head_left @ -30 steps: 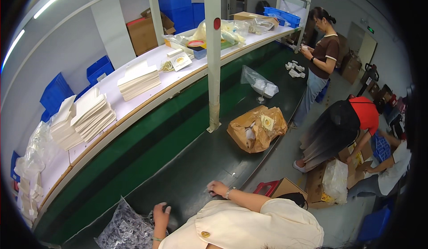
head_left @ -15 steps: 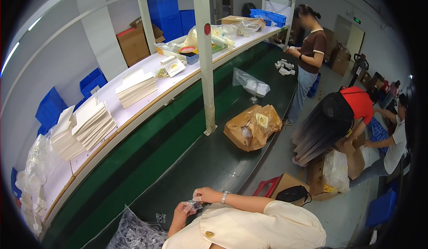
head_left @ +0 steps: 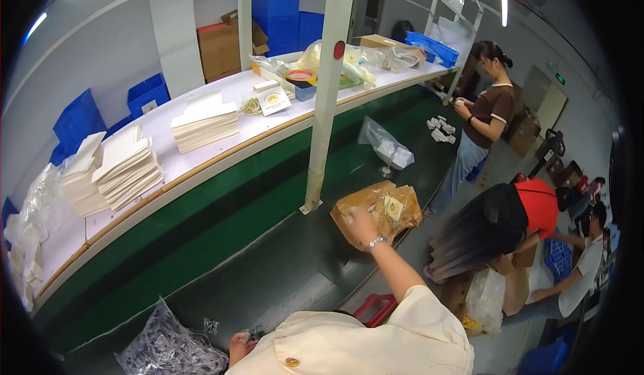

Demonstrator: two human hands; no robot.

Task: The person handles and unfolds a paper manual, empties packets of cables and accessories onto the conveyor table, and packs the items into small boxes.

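Note:
My right arm, with a silver watch band at the wrist, stretches forward over the dark belt. At its end, my right hand (head_left: pixel 363 227) reaches into the crumpled brown paper bag (head_left: pixel 402 221); its fingertips are hidden there. A small white card with a gold print (head_left: pixel 394 206) shows on that bag. Low in the picture, my left hand (head_left: pixel 238 345) is closed on a small clear plastic packet (head_left: pixel 253 335), close to my body. Beside it on the belt lies another small clear packet (head_left: pixel 211 325). Left of that is a large clear bag (head_left: pixel 168 345) full of similar small packets.
Stacks of white flat cartons (head_left: pixel 204 123) stand on the white shelf (head_left: pixel 194 164) beyond the belt. A white post (head_left: pixel 325 106) rises from the belt's far side. A plastic bag with white pieces (head_left: pixel 388 148) lies farther along. A person in brown (head_left: pixel 493 103) stands by the belt.
My right hand has left the left hand and the packet and moved forward to the brown paper bag. The left hand keeps the packet. The whole view has shifted.

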